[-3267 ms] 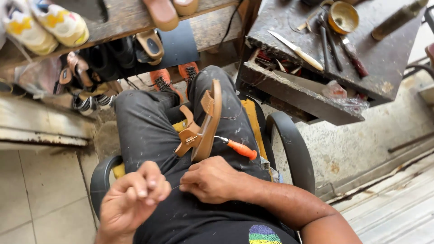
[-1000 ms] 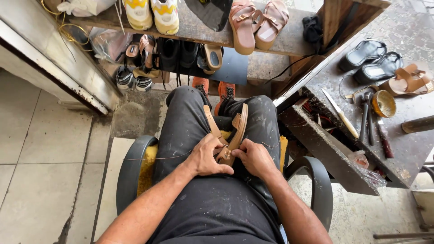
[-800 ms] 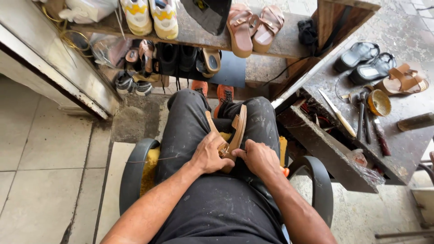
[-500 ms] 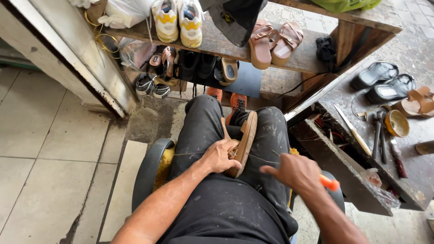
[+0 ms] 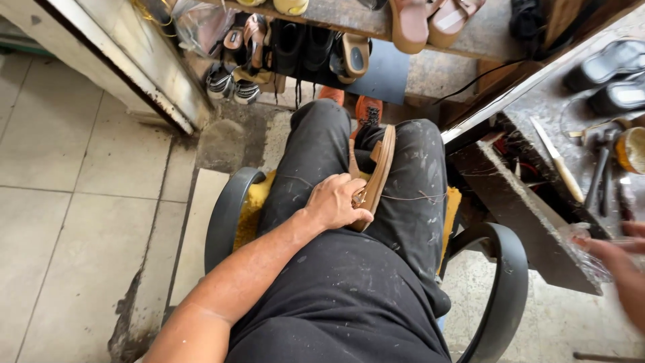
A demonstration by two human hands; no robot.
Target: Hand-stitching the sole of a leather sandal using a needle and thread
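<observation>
One tan sandal [image 5: 377,176] stands on edge between the person's thighs, its toe pointing far toward the shoe shelf [image 5: 470,42]. The left hand [image 5: 336,202] rests on its near end, fingers curled around the straps. A thin thread [image 5: 410,197] runs right from the sandal across the thigh. The right hand [image 5: 621,265] reaches right to the workbench [image 5: 531,222], blurred; whether its fingers are open or closed cannot be told.

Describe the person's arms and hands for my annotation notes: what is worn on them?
Both hands are bare, with no gloves, and no rings or watch can be seen. The left hand joins a forearm that is uncovered for all that shows. The right hand is blurred at the frame's edge, also without a sleeve in view.
</observation>
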